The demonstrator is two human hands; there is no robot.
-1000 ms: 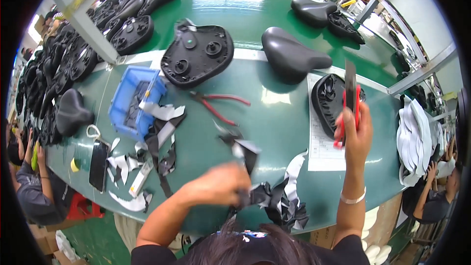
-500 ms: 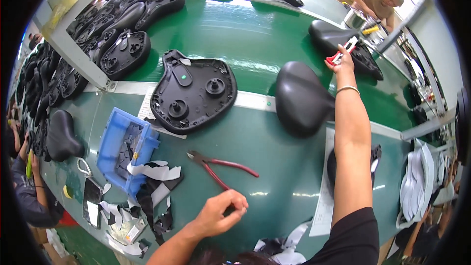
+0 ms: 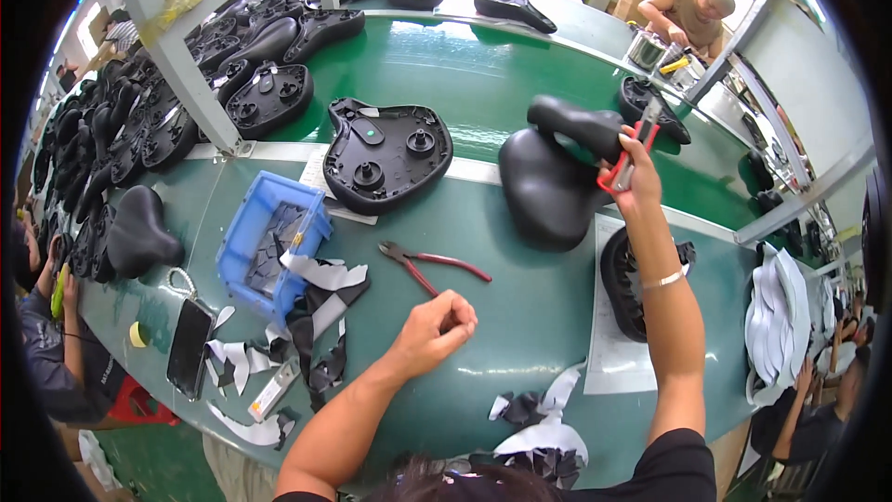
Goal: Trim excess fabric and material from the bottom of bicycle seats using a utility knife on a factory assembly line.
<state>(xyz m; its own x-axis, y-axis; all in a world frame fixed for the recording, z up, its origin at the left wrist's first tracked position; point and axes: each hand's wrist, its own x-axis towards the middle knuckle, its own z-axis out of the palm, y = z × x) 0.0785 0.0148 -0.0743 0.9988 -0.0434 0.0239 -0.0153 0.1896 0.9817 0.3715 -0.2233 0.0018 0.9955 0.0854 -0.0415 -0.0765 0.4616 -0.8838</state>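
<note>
My right hand [image 3: 637,177] is closed round a red and silver utility knife [image 3: 648,130]. The same hand also grips the end of a smooth black bicycle saddle [image 3: 574,123], raised at the belt's near edge. Just below it lies another black saddle [image 3: 548,191], smooth side up. My left hand [image 3: 435,327] is curled closed near the table's middle, with nothing visible in it. Close to its fingers lie red-handled cutting pliers [image 3: 437,265], jaws to the left. Beyond them rests a saddle with its ribbed underside up [image 3: 388,153].
A blue bin [image 3: 232,270] of dark scraps stands left, beside cut strips [image 3: 325,274] and a phone [image 3: 190,349]. An upturned saddle [image 3: 621,288] lies on a paper sheet [image 3: 613,372]. Many saddles [image 3: 158,121] are heaped behind a metal post [image 3: 200,84]. A co-worker [image 3: 692,19] sits far right.
My right hand has drawn back toward me, bringing a saddle from the far right of the belt. My left hand has moved slightly forward, staying closed. The whole view has shifted somewhat.
</note>
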